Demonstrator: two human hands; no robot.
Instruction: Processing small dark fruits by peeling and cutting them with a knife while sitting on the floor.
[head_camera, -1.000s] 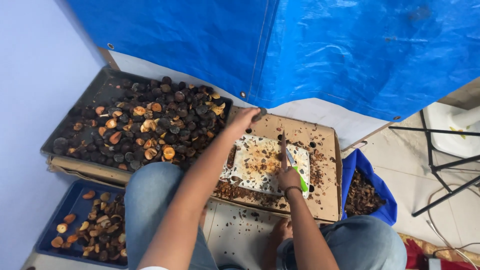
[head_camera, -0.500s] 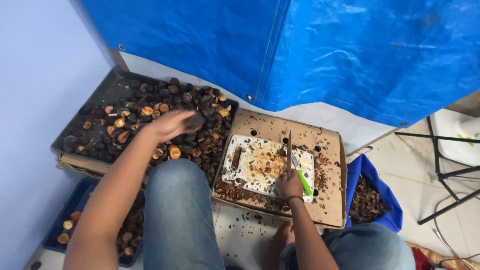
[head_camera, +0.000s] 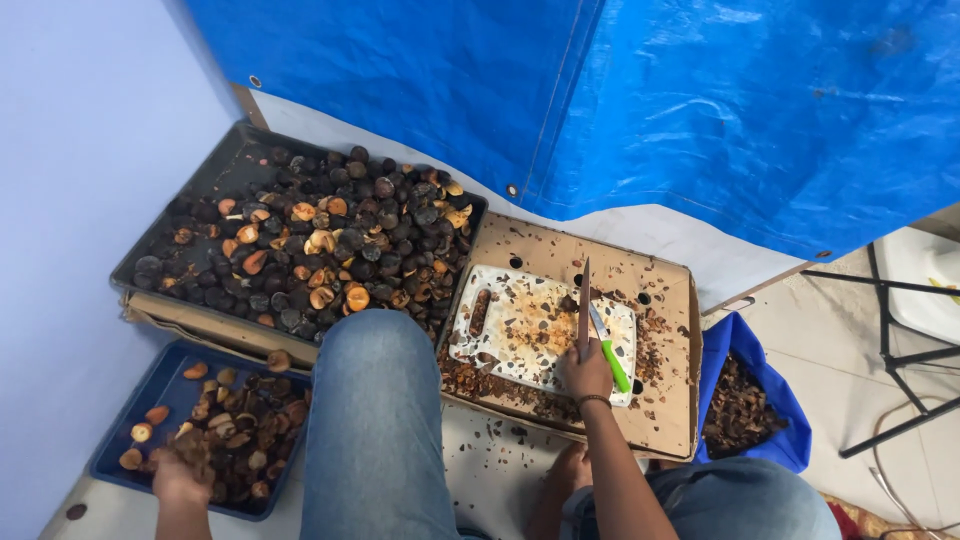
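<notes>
The right hand is closed on a knife, blade pointing far over the white cutting board. The left hand is in the near-left blue tray of nut pieces; whether its grip is closed cannot be told. With eyes drawn left, the unattended blade could slip toward the knee.

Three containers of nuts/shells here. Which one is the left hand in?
The small blue tray at lower left: the left hand is down among its cut pieces. The big dark tray sits farther back, and the blue bag lies on the right.
</notes>
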